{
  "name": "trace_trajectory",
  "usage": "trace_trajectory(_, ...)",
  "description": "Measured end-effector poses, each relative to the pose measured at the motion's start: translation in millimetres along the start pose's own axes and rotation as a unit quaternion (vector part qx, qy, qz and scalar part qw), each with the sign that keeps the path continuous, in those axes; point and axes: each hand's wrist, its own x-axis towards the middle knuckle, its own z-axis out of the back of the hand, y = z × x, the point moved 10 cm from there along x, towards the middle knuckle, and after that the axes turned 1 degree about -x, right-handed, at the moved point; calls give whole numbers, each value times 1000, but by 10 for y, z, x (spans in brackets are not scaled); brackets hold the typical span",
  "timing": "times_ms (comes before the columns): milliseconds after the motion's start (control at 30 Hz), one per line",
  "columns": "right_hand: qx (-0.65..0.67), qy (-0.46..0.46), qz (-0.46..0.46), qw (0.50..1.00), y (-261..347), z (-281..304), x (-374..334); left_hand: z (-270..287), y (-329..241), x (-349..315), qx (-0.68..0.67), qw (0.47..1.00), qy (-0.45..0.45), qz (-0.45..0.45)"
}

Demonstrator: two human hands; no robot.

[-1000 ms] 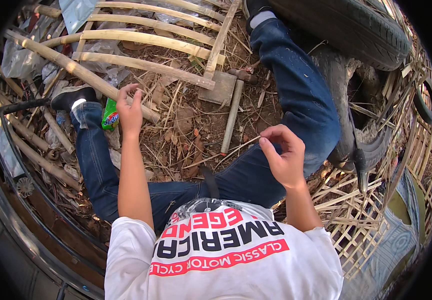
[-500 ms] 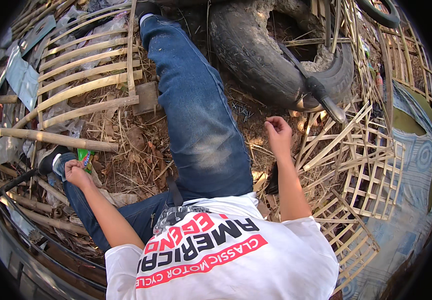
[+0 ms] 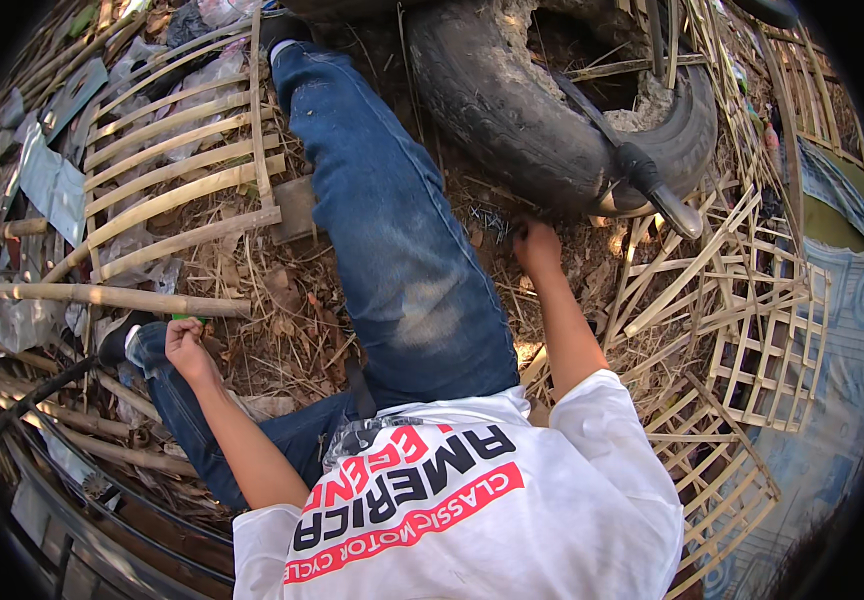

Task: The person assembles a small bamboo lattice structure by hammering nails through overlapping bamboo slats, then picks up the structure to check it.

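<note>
My right hand (image 3: 538,250) reaches down to the ground beside a small scatter of thin metal nails (image 3: 489,217), its fingers curled and partly in shadow. Whether a nail is between them cannot be made out. Over my bent left leg, my left hand (image 3: 190,350) is closed with the fingers pressed together; anything inside is hidden. A bit of green wrapper (image 3: 188,325) shows just behind it. Above my right hand lies a worn tyre (image 3: 492,110). On its edge rests a long blade with a black-wrapped grip and metal end (image 3: 652,182).
A slatted bamboo frame (image 3: 177,198) lies at the left beyond a bamboo pole (image 3: 102,297). Woven bamboo lattice pieces (image 3: 767,350) are at the right, beside a blue patterned sheet (image 3: 837,380). A small block (image 3: 295,208) sits by my outstretched leg (image 3: 382,190). Dark metal tubing (image 3: 27,400) curves at lower left.
My right hand has moved slightly left and down to the ground near the nails. My left hand stays closed and now covers more of the green wrapper. The whole view has shifted a little.
</note>
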Motion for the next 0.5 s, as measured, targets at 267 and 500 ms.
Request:
trace_trajectory(267, -63, 43, 31, 997, 32, 35, 11, -122, 125, 46, 66, 995, 36, 64)
trace_trajectory(500, -39, 17, 17, 999, 74, 72, -10, -104, 103, 19, 96, 992, 38, 75)
